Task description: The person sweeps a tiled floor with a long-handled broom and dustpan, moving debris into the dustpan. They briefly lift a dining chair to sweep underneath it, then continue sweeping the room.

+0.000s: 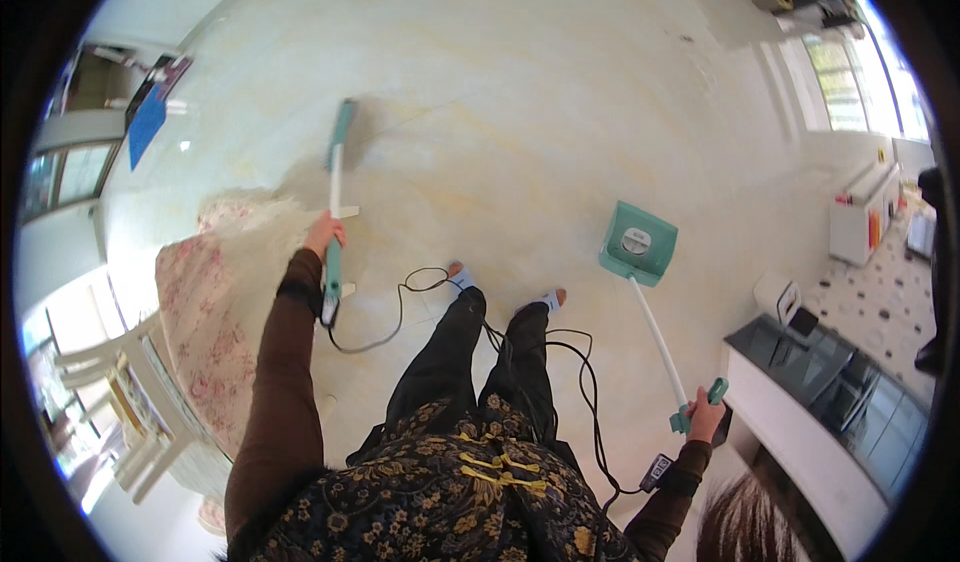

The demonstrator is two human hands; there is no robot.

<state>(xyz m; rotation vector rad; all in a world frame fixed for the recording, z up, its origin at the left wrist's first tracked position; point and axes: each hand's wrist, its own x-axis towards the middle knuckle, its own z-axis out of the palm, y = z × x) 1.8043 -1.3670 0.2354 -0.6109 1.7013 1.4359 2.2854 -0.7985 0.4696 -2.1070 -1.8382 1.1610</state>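
Observation:
My left hand (325, 235) grips the handle of a teal-and-white broom (336, 175). The broom's head points away from me over the pale marbled floor (480, 126), left of centre, and is slightly blurred. In my right hand (705, 416) is the upper end of a long-handled teal dustpan (652, 250). Its white pole slants forward to the pan, which lies by the floor to the right of my feet. I make out a round grey-white piece in the pan. Both wrists wear dark straps with cables running from them.
A table with a floral cloth (196, 329) and a pale wooden chair (146, 382) stand at left. Black cables (592, 389) hang around my legs. On the right are a dark-topped counter (787, 359) and a small white bin-like container (776, 297). A blue panel (147, 126) is far left.

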